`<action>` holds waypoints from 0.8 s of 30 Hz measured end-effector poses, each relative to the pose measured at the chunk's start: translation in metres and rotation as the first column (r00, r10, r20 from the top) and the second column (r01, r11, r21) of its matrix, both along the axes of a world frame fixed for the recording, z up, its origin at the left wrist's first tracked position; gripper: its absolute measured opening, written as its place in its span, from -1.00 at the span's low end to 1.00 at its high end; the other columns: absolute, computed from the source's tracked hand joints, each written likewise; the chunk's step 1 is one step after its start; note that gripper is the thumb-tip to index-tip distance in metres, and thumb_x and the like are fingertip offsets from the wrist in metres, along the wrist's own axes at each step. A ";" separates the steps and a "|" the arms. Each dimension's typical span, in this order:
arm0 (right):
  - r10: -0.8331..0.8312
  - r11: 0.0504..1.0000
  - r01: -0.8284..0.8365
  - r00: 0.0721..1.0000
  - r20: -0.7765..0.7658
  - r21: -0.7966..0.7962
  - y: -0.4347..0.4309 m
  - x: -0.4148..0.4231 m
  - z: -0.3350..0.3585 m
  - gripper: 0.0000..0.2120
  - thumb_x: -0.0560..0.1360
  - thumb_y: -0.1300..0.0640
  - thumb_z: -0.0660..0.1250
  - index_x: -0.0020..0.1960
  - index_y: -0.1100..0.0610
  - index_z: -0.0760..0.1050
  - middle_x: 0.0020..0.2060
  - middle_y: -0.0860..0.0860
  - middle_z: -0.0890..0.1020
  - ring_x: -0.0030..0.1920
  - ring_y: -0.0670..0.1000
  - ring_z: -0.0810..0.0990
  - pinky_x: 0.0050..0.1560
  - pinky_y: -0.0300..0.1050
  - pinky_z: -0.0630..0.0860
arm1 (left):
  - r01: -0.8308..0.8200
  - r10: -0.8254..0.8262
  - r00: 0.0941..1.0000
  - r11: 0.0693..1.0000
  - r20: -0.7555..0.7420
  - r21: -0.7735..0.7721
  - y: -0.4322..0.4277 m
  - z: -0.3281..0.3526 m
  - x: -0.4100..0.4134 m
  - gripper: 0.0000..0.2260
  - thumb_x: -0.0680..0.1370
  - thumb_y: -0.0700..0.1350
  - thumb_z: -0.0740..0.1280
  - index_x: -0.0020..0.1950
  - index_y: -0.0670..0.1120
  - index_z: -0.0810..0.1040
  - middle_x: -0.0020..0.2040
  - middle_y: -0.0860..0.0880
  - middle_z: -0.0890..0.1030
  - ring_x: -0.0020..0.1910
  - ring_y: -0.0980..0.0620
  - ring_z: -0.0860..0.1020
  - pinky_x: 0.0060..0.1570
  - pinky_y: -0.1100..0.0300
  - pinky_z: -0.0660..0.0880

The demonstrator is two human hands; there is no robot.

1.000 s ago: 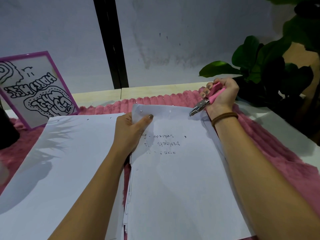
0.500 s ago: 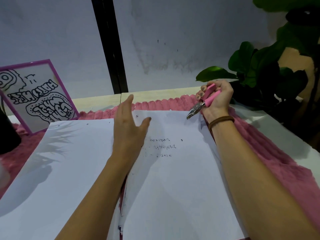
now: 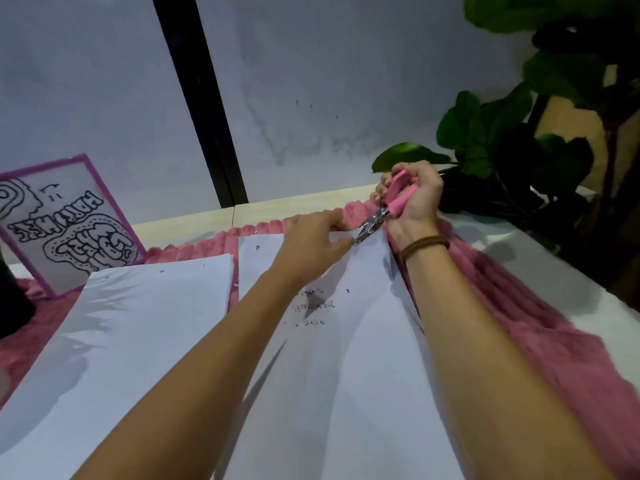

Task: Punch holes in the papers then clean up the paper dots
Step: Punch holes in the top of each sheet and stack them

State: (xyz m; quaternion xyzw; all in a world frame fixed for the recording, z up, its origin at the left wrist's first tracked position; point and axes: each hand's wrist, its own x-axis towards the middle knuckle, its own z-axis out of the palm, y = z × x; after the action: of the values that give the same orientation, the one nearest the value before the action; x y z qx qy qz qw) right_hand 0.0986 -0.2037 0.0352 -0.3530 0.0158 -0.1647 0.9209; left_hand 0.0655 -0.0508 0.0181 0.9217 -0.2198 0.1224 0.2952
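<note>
My right hand (image 3: 417, 199) grips a pink-handled hole punch (image 3: 384, 209) whose metal jaws sit at the far edge of the top sheet (image 3: 346, 358) of the right paper stack. My left hand (image 3: 311, 247) pinches that sheet's far edge just left of the jaws. The sheet shows faint writing through it and one hole near its far left corner. A second stack of white papers (image 3: 138, 323) lies to the left. A few tiny paper dots (image 3: 236, 285) lie between the stacks.
A pink fluffy mat (image 3: 519, 323) covers the white table (image 3: 571, 271) under the papers. A purple-framed drawing (image 3: 65, 226) leans at the back left, beside a dark object (image 3: 14, 306). A leafy plant (image 3: 519, 133) stands at the back right. A wall rises behind.
My left hand moved from the sheet's left corner across to its far edge beside the punch. The punch jaws came down onto the paper's edge. The view tilted slightly upward.
</note>
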 end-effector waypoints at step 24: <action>0.065 0.963 -0.055 0.997 0.031 -0.265 -0.025 -0.015 0.021 -0.67 0.53 -0.04 0.36 0.21 0.07 0.43 -0.27 0.02 0.55 -0.42 -0.04 0.45 -0.36 -0.17 0.40 | -0.083 0.071 0.996 0.949 -0.053 -0.305 0.029 0.002 -0.010 -0.91 0.46 -0.10 0.47 -0.12 -0.11 0.65 -0.19 0.04 0.65 -0.15 0.05 0.60 -0.06 0.13 0.56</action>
State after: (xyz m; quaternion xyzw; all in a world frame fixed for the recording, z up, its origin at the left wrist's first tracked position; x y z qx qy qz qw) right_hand 0.0837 -0.2284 0.0559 -0.4693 -0.0353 -0.1444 0.8704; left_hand 0.0557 -0.0218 0.0202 0.8749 -0.1560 0.1475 0.4341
